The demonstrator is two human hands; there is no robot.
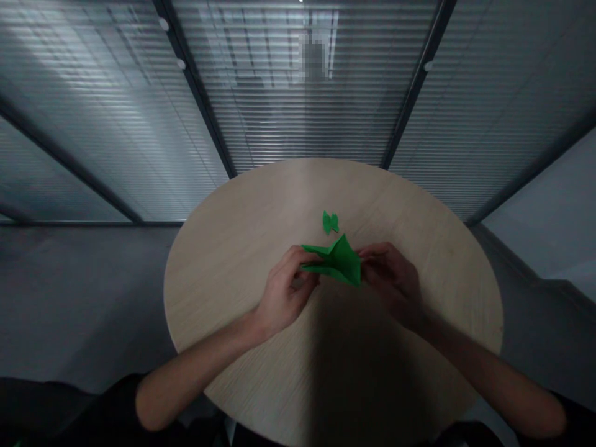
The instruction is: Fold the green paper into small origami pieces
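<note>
A folded sheet of green paper (343, 261) is held between my two hands above the table, its flaps standing apart and a point rising at the top. My left hand (287, 288) pinches its left end, with thumb below and fingers partly behind the flaps. At the right edge, my right hand (395, 282) has its fingers closed on the paper; its fingertips are shadowed and partly hidden. Just beyond the sheet, a small green folded paper piece (330, 222) lies on the tabletop.
The round wooden table (223, 267) fills the middle of the view. Behind it stand glass partitions with horizontal blinds (288, 118) and dark frames. Grey floor (84, 298) surrounds the table. A dark shadow falls across the table's near side.
</note>
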